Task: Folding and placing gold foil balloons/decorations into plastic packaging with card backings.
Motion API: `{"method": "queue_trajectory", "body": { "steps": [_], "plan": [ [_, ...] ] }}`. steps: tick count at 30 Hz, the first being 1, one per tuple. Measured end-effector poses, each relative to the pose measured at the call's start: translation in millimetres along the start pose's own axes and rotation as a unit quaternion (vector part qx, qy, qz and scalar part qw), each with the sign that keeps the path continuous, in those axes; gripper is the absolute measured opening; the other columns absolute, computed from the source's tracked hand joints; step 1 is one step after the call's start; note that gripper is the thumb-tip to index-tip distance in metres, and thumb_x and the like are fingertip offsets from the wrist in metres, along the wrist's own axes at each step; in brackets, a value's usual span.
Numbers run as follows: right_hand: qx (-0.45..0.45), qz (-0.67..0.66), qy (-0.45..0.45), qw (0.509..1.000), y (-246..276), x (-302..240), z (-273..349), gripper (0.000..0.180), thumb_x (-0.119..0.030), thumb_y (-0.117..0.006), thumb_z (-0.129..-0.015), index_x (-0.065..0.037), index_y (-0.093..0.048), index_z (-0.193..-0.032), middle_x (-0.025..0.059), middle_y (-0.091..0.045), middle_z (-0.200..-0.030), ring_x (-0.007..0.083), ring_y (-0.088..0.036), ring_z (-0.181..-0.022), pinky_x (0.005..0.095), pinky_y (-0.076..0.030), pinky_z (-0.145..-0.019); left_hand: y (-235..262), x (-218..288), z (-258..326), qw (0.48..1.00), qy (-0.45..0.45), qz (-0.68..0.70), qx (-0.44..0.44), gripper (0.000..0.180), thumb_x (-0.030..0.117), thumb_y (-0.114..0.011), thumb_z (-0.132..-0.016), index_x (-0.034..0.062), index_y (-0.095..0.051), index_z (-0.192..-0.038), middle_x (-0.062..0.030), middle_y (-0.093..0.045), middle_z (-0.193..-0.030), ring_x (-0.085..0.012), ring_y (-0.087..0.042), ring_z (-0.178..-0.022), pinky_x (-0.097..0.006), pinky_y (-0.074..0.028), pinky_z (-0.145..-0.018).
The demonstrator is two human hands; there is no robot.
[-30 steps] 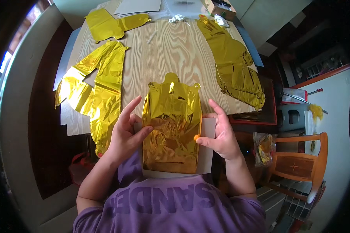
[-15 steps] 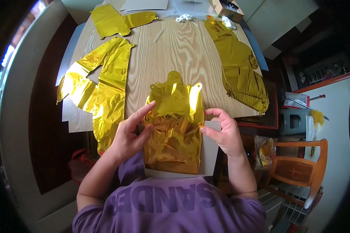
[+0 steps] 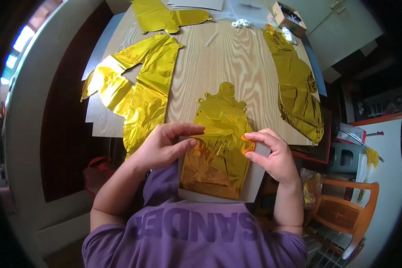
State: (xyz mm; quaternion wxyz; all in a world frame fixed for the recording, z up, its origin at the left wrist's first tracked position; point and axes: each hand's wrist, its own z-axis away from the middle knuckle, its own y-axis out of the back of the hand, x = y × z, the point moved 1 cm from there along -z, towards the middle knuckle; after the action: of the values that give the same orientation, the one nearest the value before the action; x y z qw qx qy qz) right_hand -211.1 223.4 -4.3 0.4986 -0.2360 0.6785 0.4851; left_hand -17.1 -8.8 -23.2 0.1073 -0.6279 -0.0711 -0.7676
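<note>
A flat gold foil balloon (image 3: 216, 165), with a rounded tab and small eyelets at its far end, lies in front of me over a grey board (image 3: 201, 196). My right hand (image 3: 274, 154) grips its right edge between thumb and fingers, where the foil bulges and shows orange reflections. Creases run from there across the sheet. Over the left edge is my left hand (image 3: 167, 143), index finger and thumb apart, their tips at the foil. Its other fingers are partly hidden.
More flat gold balloons lie about the wooden table (image 3: 210, 58): a left one (image 3: 152, 89), a far-left one (image 3: 165, 18) and a right one (image 3: 297, 85). At the back are white ribbon (image 3: 241, 23) and a cardboard box (image 3: 290, 18). A wooden chair (image 3: 339, 210) stands right.
The view has shifted, so the table's things appear further right. The near balloon's foil has become more creased and its right edge bulges at my right fingers. My left fingers reach further over the foil.
</note>
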Motion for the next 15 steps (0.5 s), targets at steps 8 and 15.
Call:
{"method": "queue_trajectory", "body": {
  "steps": [8,15],
  "plan": [
    [-0.078,-0.04,-0.065,0.994,4,11,-17,0.029,-0.005,-0.078,-0.082,-0.002,-0.07,-0.11,0.0044,-0.065,-0.1,0.0162,-0.062,-0.102,0.0297,-0.046,-0.096,10,-1,1,0.991,0.092,-0.092,-0.006,0.037,0.016,-0.078,-0.086,-0.001,-0.065,-0.116,-0.0019,-0.066,-0.088,-0.0059,-0.057,-0.08,-0.025,-0.049,-0.072],
    [-0.109,-0.153,-0.122,0.975,5,18,-18,0.025,-0.004,-0.077,-0.085,0.001,-0.069,-0.108,0.0018,-0.066,-0.103,0.0115,-0.061,-0.101,0.0276,-0.047,-0.093,11,41,-3,0.926,-0.031,-0.376,-0.017,0.044,0.027,-0.083,-0.079,0.0016,-0.065,-0.111,-0.0136,-0.063,-0.109,-0.0248,-0.064,-0.091,-0.036,-0.052,-0.082]
  ]
}}
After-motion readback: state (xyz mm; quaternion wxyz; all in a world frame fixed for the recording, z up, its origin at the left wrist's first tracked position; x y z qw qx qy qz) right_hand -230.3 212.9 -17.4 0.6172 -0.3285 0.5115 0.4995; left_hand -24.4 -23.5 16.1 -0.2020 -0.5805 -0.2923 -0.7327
